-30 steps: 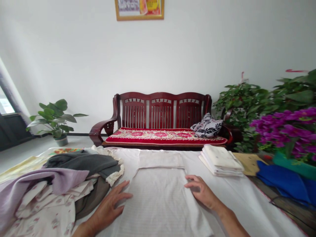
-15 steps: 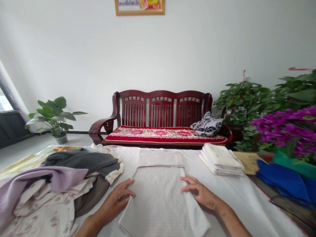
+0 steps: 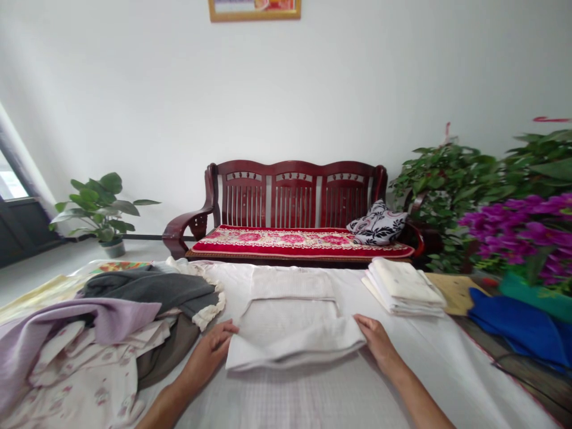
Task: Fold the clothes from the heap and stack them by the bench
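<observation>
Garment (image 3: 295, 344): its raised near fold ran crosswise between left hand (image 3: 213, 347) and right hand (image 3: 379, 344), each equally close, pinching one end; its flat far part lay beyond.

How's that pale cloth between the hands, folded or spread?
Partly folded: the pale cloth has a flap across its far end, its near part held up between left hand and right hand.

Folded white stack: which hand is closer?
Right. The right hand is just short of the stack and slightly left, holding the right end of the light garment; the left hand is at its other end, by the heaped clothes.
</observation>
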A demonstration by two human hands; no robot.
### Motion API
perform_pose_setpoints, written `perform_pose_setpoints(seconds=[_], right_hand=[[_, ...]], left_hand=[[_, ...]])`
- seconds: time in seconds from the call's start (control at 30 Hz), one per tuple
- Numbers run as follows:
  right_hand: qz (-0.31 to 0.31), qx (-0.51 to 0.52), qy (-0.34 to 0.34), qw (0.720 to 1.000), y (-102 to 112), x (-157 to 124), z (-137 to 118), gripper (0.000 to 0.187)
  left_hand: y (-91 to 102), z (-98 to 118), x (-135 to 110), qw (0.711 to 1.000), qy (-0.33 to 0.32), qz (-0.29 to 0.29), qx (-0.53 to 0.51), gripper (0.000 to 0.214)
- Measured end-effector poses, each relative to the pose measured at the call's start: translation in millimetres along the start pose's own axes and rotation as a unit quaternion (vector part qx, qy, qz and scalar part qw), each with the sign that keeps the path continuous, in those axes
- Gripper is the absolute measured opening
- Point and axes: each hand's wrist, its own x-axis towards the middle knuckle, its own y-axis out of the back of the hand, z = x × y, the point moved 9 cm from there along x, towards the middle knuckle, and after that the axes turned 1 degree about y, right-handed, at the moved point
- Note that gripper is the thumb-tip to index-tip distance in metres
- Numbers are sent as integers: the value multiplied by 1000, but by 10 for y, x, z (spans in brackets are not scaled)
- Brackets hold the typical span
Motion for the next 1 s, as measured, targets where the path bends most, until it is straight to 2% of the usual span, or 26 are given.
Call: perform_pose_setpoints(seconds=[0.1,0.2,0.43,0.5,0.57,0.7,0.83,0.93,1.0], right_hand=[[72,-48,-43,995,100,28,127,46],[89,-82,-55,991,96,36,156,46],[116,16,-33,993,119,-40,45,39],[113,40,-38,992,128,-44,63,34],[102,63,-40,992,124,-38,81,37],[89,83,-16,992,117,-32,36,36],[90,114,-29,989,141,-34,66,38],[44,152,-57,986,116,-33,141,36],[10,183,-65,981,105,-45,155,34]], left_hand=[[46,-82,45,998,39,45,11,42],[72,-106,46,995,60,75,27,42],[169,-52,12,992,63,112,11,45],[153,-43,17,993,59,104,8,44],[97,-15,23,996,43,77,17,44],[29,68,-4,997,-5,40,69,28],[157,53,-27,995,-8,89,50,26],[264,30,-28,989,9,143,26,32],[271,62,-21,988,3,155,17,33]])
